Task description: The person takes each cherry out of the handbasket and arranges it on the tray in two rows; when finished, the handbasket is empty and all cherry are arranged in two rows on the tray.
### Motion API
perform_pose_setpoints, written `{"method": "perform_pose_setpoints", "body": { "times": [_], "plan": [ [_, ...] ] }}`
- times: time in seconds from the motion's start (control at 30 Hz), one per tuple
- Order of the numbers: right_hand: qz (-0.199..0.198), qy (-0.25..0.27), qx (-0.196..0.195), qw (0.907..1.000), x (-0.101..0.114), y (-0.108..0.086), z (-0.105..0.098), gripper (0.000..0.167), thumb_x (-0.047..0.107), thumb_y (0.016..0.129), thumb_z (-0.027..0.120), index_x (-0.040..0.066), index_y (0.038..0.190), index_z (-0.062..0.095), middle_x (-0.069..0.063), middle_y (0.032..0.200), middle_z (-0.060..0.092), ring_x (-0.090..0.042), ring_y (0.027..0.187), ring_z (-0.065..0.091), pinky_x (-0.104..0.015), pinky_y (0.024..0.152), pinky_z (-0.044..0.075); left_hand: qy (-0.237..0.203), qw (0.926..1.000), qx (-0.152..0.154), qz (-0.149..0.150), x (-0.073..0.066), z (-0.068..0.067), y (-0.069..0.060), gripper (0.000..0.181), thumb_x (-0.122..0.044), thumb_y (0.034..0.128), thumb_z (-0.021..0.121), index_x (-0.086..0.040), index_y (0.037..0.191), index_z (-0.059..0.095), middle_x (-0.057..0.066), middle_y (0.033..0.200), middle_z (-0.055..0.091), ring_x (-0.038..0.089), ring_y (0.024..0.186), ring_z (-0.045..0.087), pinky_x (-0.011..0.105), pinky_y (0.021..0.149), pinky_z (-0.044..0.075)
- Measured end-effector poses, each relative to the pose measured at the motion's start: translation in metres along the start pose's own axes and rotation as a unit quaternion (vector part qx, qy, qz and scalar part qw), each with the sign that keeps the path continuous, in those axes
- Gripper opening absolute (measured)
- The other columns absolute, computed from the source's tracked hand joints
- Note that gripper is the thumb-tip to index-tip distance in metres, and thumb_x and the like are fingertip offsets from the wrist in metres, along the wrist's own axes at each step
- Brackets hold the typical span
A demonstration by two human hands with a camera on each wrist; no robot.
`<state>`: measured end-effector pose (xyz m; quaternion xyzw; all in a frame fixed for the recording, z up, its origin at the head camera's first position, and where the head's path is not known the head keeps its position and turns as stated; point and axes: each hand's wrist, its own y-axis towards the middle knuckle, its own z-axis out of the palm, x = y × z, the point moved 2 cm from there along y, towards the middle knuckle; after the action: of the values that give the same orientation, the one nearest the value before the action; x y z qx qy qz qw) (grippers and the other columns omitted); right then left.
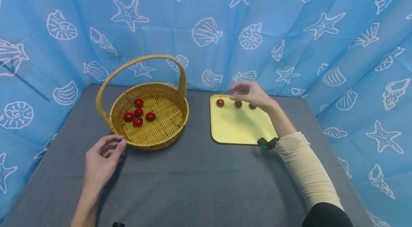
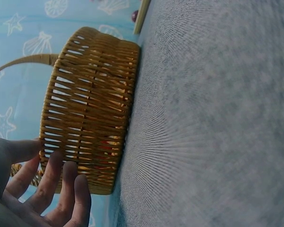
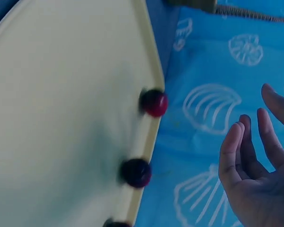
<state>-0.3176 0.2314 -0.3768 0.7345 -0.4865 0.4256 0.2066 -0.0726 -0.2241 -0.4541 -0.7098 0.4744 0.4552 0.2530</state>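
A round woven basket (image 1: pixel 149 144) with a tall arched handle stands left of centre, and several red cherries (image 1: pixel 138 112) lie in its left part. My left hand (image 1: pixel 104 155) pinches the basket's near left rim; in the left wrist view its fingers (image 2: pixel 49 182) lie against the wicker wall. On the right is a yellow tray (image 1: pixel 239 126) with three cherries along its far edge, the leftmost cherry (image 1: pixel 220 102) bearing a thin stem. Above that edge hovers my right hand (image 1: pixel 249 93), its fingers loosely bent and holding nothing. In the right wrist view the cherries (image 3: pixel 154 102) sit apart from the fingers.
A grey cloth (image 1: pixel 199 184) covers the table, with a strip of it between basket and tray. Behind and at both sides hangs a blue curtain (image 1: pixel 180 40) with white shell prints. The basket's handle (image 1: pixel 141 58) arches high over the basket.
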Motion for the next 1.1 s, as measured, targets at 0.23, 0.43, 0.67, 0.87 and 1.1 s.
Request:
{"method": "perform_pose_setpoints", "body": {
  "times": [0.23, 0.43, 0.67, 0.87, 1.1],
  "plan": [
    [-0.053, 0.058, 0.064, 0.9948, 0.039, 0.008, 0.033, 0.039, 0.013, 0.098, 0.08, 0.007, 0.135, 0.069, -0.011, 0.115, 0.079, -0.01, 0.084, 0.071, -0.024, 0.051, 0.04, 0.002, 1.0, 0.002, 0.007, -0.001, 0.0, -0.001, 0.03, -0.027, 0.105, 0.075, -0.01, 0.13, 0.071, 0.009, 0.114, 0.076, -0.002, 0.077, 0.07, 0.017, 0.062, 0.062],
    [-0.117, 0.038, 0.107, 0.9866, 0.072, 0.021, 0.061, 0.04, 0.012, 0.097, 0.081, 0.008, 0.135, 0.071, -0.014, 0.127, 0.074, -0.017, 0.108, 0.073, -0.029, 0.065, 0.058, 0.002, 0.9999, 0.004, 0.011, -0.001, 0.0, -0.002, 0.03, -0.026, 0.1055, 0.074, -0.01, 0.13, 0.071, 0.012, 0.116, 0.075, -0.004, 0.077, 0.069, 0.017, 0.062, 0.062],
    [-0.172, 0.044, 0.148, 0.9729, 0.107, 0.043, 0.096, 0.041, 0.006, 0.094, 0.083, 0.003, 0.133, 0.071, -0.016, 0.13, 0.074, -0.026, 0.117, 0.074, -0.036, 0.105, 0.064, 0.001, 1.0, 0.003, 0.008, -0.001, -0.001, -0.002, 0.03, -0.027, 0.1051, 0.074, -0.01, 0.13, 0.071, 0.002, 0.109, 0.075, -0.003, 0.077, 0.07, 0.016, 0.063, 0.062],
    [-0.188, 0.033, 0.186, 0.9639, 0.137, 0.068, 0.122, 0.041, 0.008, 0.095, 0.083, 0.003, 0.134, 0.071, -0.014, 0.132, 0.074, -0.023, 0.115, 0.074, -0.033, 0.106, 0.063, -0.001, 1.0, 0.0, 0.001, -0.001, -0.001, -0.001, 0.03, -0.028, 0.1048, 0.075, -0.011, 0.129, 0.071, -0.006, 0.102, 0.074, 0.001, 0.076, 0.072, 0.017, 0.063, 0.062],
    [-0.197, 0.008, 0.225, 0.9543, 0.163, 0.094, 0.15, 0.041, 0.015, 0.099, 0.081, 0.005, 0.137, 0.07, -0.01, 0.133, 0.074, -0.018, 0.118, 0.074, -0.029, 0.104, 0.062, 0.003, 1.0, -0.002, 0.001, -0.001, 0.0, -0.001, 0.028, -0.027, 0.1049, 0.075, -0.011, 0.128, 0.072, -0.003, 0.103, 0.075, 0.002, 0.076, 0.072, 0.018, 0.063, 0.063]
  ]
}}
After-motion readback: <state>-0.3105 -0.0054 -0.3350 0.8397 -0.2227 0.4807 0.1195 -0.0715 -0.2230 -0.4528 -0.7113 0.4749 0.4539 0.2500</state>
